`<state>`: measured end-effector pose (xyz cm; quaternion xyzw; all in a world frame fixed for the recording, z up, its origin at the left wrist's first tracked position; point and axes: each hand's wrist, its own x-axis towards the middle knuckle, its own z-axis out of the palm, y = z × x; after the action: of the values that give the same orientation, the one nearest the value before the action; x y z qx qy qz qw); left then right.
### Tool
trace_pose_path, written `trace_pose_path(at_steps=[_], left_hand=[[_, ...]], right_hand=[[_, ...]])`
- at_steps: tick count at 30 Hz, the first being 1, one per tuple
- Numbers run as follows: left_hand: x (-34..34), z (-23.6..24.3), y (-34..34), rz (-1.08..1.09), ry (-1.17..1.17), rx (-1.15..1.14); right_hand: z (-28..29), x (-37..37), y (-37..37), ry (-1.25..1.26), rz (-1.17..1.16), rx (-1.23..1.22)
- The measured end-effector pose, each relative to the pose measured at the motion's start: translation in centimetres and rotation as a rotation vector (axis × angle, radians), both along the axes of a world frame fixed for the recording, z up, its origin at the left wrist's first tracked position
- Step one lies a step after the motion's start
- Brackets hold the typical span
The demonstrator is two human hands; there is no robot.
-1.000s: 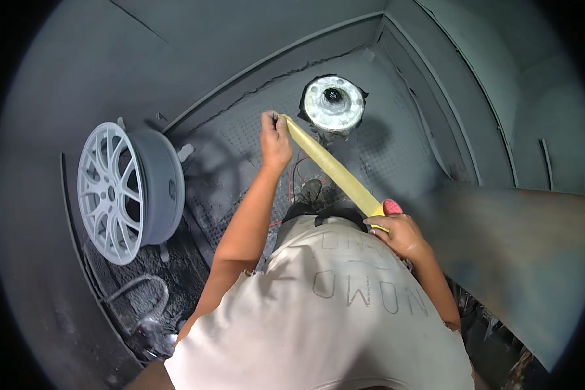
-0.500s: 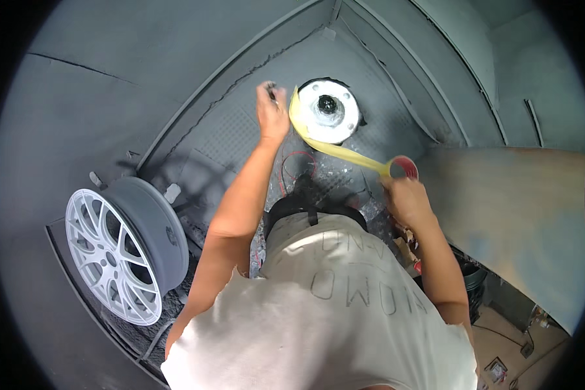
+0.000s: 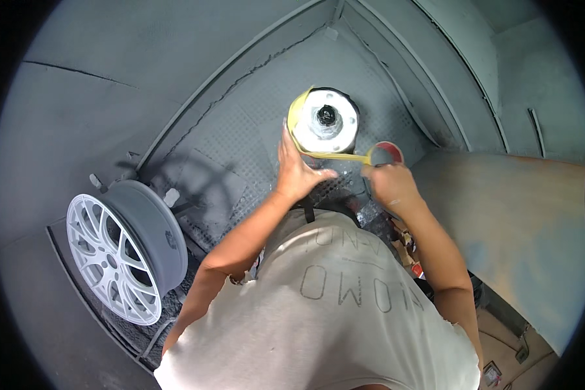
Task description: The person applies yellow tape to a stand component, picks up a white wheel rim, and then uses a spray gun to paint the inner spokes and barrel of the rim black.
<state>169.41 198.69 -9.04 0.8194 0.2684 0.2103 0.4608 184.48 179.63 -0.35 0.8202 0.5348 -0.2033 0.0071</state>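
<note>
My right hand [image 3: 391,185] is closed around a roll of yellow tape [image 3: 398,153] with a reddish inner side. From the roll a strip of yellow tape [image 3: 338,156] runs left and curves round the near and left edge of a round white disc [image 3: 313,133]. Standing up at the disc's middle is a black knob-like piece [image 3: 327,115]; the disc's side looks dark. My left hand [image 3: 295,170] is open, its fingers stretched along the taped left side and its thumb out to the right. The fingertips seem to touch the tape there.
A silver multi-spoke wheel rim [image 3: 114,260] stands tilted at the left. Grey walls [image 3: 84,123] meet behind the disc. At the right is a large tan and bluish panel [image 3: 500,221]. Cables and clutter lie on the floor at lower right.
My left hand has come down and closer, from beside the disc to its near left edge. The roll has shifted slightly left and up, and the tape strip now lies closer along the near edge.
</note>
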Motion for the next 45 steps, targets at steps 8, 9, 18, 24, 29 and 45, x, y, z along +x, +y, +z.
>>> trace_pose_path(at_steps=[8, 9, 18, 24, 29, 45], left_hand=[[1.7, -1.5, 8.2, -0.296, 0.126, 0.031], [1.9, -1.4, 8.4, -0.305, 0.136, 0.037], [4.4, 0.5, 14.0, -0.594, 0.138, 0.154], [-1.0, -2.9, 9.7, 0.189, -0.073, -0.115], [-3.1, 0.3, -3.2, 0.054, -0.108, -0.035], [-0.6, -0.8, 6.5, -0.078, 0.071, 0.13]], right_hand=[[3.7, -2.5, 0.0, 0.198, 0.055, -0.105], [4.4, -2.1, -1.0, 0.199, 0.017, -0.17], [0.4, 6.3, -5.1, -0.091, -0.155, -0.18], [1.5, 2.1, 1.6, -0.006, -0.017, -0.099], [0.9, 0.9, 2.3, 0.033, 0.03, -0.056], [3.2, 3.2, -0.2, 0.008, -0.01, -0.313]])
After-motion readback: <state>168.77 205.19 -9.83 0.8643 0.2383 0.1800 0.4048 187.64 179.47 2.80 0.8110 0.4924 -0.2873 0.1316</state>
